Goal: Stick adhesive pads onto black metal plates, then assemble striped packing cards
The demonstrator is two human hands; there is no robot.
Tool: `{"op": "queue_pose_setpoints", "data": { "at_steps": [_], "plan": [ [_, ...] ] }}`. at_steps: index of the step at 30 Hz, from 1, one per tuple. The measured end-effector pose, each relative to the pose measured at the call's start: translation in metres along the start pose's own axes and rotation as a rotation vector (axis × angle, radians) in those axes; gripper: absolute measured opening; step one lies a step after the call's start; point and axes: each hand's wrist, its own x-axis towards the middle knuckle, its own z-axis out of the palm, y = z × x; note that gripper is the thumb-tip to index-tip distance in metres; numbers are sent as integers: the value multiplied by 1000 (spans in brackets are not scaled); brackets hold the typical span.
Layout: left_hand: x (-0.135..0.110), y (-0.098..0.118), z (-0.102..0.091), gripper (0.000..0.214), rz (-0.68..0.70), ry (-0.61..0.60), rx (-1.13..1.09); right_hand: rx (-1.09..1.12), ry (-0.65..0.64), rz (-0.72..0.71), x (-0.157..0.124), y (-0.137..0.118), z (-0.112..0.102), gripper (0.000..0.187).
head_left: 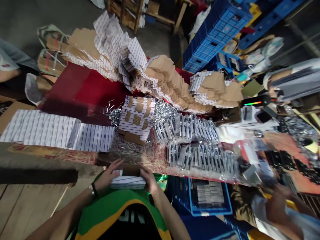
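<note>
Gripping a striped white paper packet [128, 182] with a brown card edge, the left hand [107, 175] and right hand [150, 180] close on its two ends above a green-and-yellow shirt [120, 216]. Beyond lie shiny loose metal clips [162, 111], flat striped sheets [42, 130] and heaped kraft card pieces [162, 80] on a red cover [80, 86].

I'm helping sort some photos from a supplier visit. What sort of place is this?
Probably a hand-packing workshop. Stacks of striped paper cards sit beside a heap of loose metal clips, rows of plastic-wrapped packets lie nearby, and blue plastic crates are stacked behind.
</note>
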Motion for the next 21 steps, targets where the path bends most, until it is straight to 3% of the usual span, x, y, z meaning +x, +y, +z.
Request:
{"op": "queue_pose_setpoints", "data": {
  "at_steps": [2, 4, 7, 10, 12, 14, 17, 19, 21],
  "plan": [
    [-13, -1, -1, 50, -13, 67, 54, 102, 30, 57, -1, 1, 3, 43],
    [-21, 2, -3, 37, 31, 59, 95, 124, -4, 49, 0, -3, 4, 36],
    [-22, 14, -14, 31, 113, -119, 114, 76, -175, 72, 4, -12, 0, 46],
    [-8, 32, -27, 50, 27, -255, 220, -196, -277, 117, 12, -18, 0, 70],
    [7, 45, -32, 54, -82, -304, 328, -400, -222, 99, 21, -20, 4, 65],
    [21, 56, -33, 39, -155, -313, 395, -461, -47, 51, 30, -23, 8, 57],
    [45, 67, -31, 36, -137, -119, 370, -129, 254, -47, 48, -33, 12, 56],
    [68, 72, -34, 43, -73, -35, 322, 130, 274, -124, 63, -44, 15, 55],
    [102, 75, -48, 49, 11, -23, 357, 127, 194, -222, 81, -55, 20, 48]
  ]
}}
